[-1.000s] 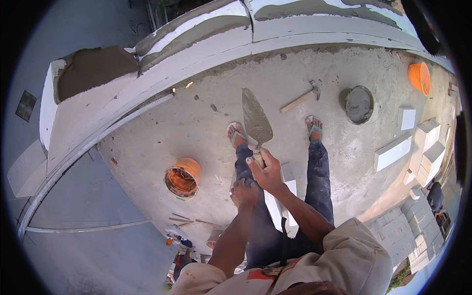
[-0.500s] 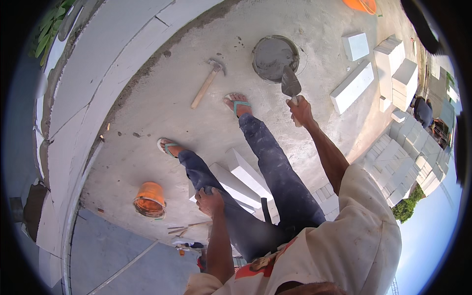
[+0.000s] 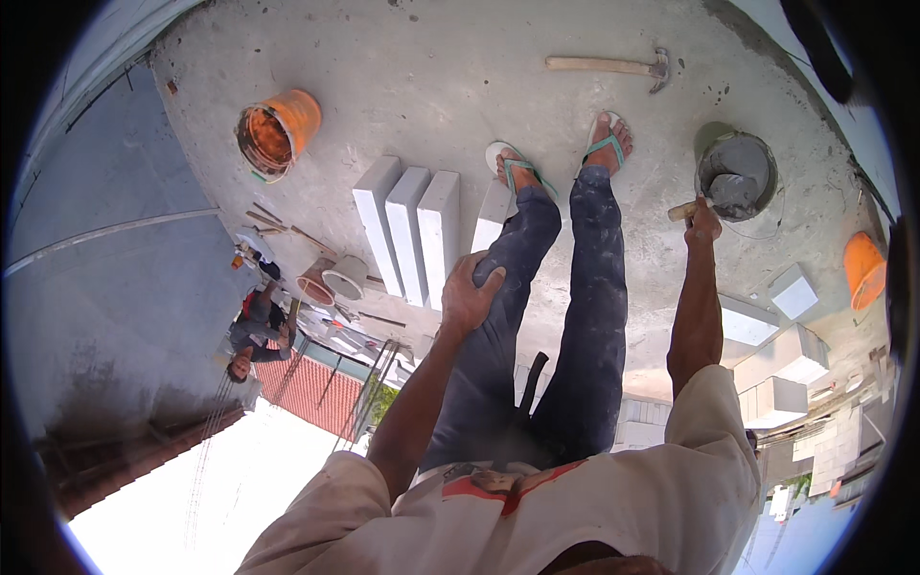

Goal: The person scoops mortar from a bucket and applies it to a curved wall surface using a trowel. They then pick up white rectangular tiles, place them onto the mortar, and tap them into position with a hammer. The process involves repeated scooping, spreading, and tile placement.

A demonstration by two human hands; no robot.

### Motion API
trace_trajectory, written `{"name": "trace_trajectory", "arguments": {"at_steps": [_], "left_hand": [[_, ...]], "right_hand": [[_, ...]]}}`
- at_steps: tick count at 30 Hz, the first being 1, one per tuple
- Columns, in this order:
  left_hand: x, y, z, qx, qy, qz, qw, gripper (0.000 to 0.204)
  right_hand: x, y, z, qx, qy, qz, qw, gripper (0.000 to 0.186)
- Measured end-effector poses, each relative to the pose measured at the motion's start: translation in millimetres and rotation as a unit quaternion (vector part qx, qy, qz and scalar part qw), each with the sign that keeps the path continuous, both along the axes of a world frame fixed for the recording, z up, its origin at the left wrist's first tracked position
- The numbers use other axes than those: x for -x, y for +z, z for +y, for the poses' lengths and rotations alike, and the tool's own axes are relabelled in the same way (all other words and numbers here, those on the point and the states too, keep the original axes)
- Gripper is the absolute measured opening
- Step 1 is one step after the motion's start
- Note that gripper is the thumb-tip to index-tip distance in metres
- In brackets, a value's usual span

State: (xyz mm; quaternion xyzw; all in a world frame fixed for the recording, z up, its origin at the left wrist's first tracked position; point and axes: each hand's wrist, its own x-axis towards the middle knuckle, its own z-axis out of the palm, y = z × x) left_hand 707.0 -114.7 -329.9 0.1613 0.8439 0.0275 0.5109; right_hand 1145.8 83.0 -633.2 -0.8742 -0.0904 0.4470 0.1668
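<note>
My right hand (image 3: pixel 704 222) is closed around the wooden handle of a trowel (image 3: pixel 682 211). Its blade dips into grey mortar (image 3: pixel 747 158) inside a round bucket (image 3: pixel 709 141) on the right. Part of the blade shows on the mortar surface. My left hand (image 3: pixel 470 295) rests on my left knee, thumb spread away from the fingers, holding no object. On the floor beyond my sandalled feet lies a claw hammer (image 3: pixel 599 64) with a wooden handle.
Several white blocks (image 3: pixel 407 235) lie left of my legs; others (image 3: pixel 747 319) are at right. One orange bucket (image 3: pixel 302 115) lies tipped at far left, another orange bucket (image 3: pixel 864 271) at far right. A person (image 3: pixel 264 326) is in the left background near round tubs (image 3: pixel 345 276).
The view has turned to the right. The trowel has gone from above the floor beside the bucket into the mortar. My left hand has stayed on my knee.
</note>
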Motion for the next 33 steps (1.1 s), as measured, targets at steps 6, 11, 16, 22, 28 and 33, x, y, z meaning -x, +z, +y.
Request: {"name": "trace_trajectory", "arguments": {"at_steps": [6,11,16,22,28,33], "left_hand": [[-19.1,-19.3,-96.5,-0.038,0.409,-0.137,0.902,0.047],[-75.2,-50.3,-181.8,-0.011,0.595,-0.125,0.794,0.059],[-106.0,20.6,-133.9,0.004,0.502,-0.123,0.856,0.074],[-124.5,23.6,-91.5,0.039,0.473,0.015,0.880,0.068],[-135.5,17.9,-93.5,0.033,0.613,0.007,0.790,0.061],[-156.8,16.9,-80.1,0.042,0.653,0.028,0.756,0.057]], "right_hand": [[18.2,36.7,-27.8,-0.001,0.483,-0.103,0.869,0.039],[232.2,109.4,-70.0,-0.084,0.822,0.064,0.560,0.045],[382.7,91.8,-213.6,-0.097,0.957,0.230,0.147,0.072],[414.7,37.4,-358.4,-0.242,0.924,0.114,-0.274,0.080],[405.8,-0.7,-380.8,-0.292,0.885,0.077,-0.355,0.073],[431.7,69.1,-420.1,-0.192,0.899,0.091,-0.383,0.081]]}}
